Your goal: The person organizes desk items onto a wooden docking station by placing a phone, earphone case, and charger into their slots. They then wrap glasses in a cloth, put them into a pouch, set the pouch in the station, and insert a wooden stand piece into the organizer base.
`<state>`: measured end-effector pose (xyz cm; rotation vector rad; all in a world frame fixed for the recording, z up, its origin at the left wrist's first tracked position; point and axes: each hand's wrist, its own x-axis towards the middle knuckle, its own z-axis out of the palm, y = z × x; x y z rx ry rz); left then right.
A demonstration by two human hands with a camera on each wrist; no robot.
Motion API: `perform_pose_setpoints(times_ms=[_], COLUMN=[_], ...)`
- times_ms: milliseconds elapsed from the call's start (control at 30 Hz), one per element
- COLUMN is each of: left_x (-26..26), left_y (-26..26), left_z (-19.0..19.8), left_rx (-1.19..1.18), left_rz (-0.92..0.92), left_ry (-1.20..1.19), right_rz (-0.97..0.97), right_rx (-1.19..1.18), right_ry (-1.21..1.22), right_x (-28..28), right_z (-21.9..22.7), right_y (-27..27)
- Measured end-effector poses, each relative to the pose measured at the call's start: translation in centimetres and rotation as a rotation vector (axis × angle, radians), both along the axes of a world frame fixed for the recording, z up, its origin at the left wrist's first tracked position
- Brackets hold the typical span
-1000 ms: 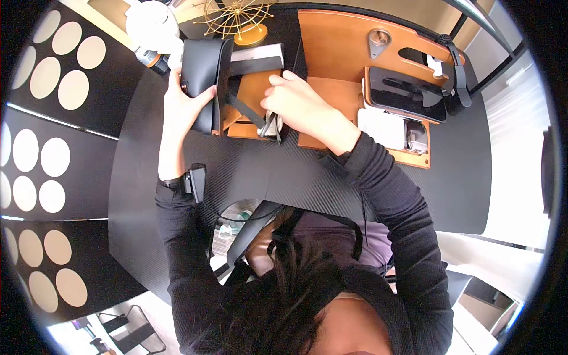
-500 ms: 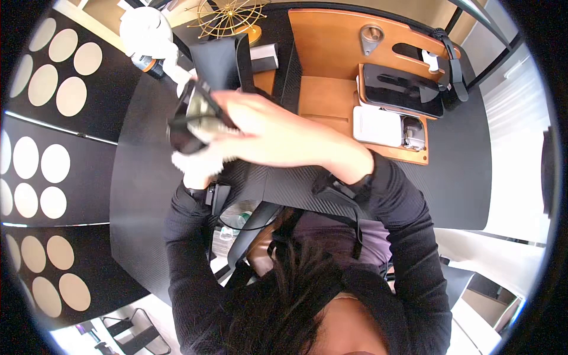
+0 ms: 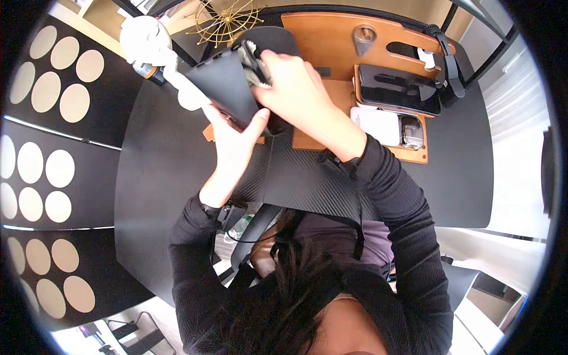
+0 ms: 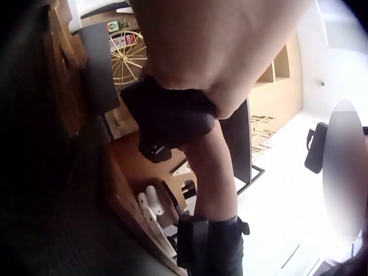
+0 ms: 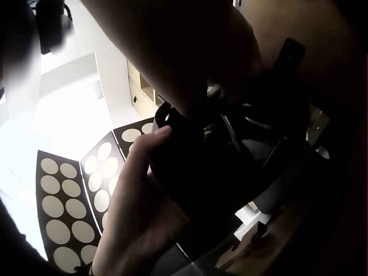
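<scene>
Left hand (image 3: 232, 141) gripping the black case (image 3: 220, 83) left of the brown organizer (image 3: 326, 31), right hand (image 3: 296, 90) close by, fingers curled on a dark, white-edged bundle (image 3: 253, 66) at the case's top, gold wire wheel (image 3: 228, 20) left of the organizer too.

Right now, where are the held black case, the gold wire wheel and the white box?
Black case (image 3: 222, 84): head view, smooth broad side.
Gold wire wheel (image 3: 227, 19): head view, hub.
White box (image 3: 376, 125): head view, flat top.
</scene>
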<state>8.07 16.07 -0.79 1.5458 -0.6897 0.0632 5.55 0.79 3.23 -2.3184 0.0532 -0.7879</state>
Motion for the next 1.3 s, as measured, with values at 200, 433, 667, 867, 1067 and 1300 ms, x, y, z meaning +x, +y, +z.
perform_pose_setpoints(times_ms=[200,433,667,867,1067,1300], left_x=[1.2,0.5,1.4,0.7,1.3,1.3], left_y=[0.9,0.5,0.7,0.6,1.0,0.7], left_z=[0.3,-0.3,0.2,-0.2,0.0,1.7], left_rx=[-0.129,-0.003,-0.111,-0.139,-0.160,-0.365], left_rz=[-0.200,-0.359,-0.332,-0.274,-0.315,-0.225], left_ry=[0.217,0.141,0.277,0.385,0.356,0.624], right_rz=[0.554,0.470,0.447,0.531,0.680,0.567], right_rx=[0.315,0.042,0.058,0.057,0.261,0.054], right_ry=[0.137,0.065,0.239,0.175,0.126,0.046], right_x=[-0.6,-0.9,-3.9,-3.3,-3.3,-3.7], right_z=[1.3,-0.4,3.6,2.6,2.2,2.2], right_y=[-1.9,-3.1,-4.7,-3.6,-2.5,-3.9])
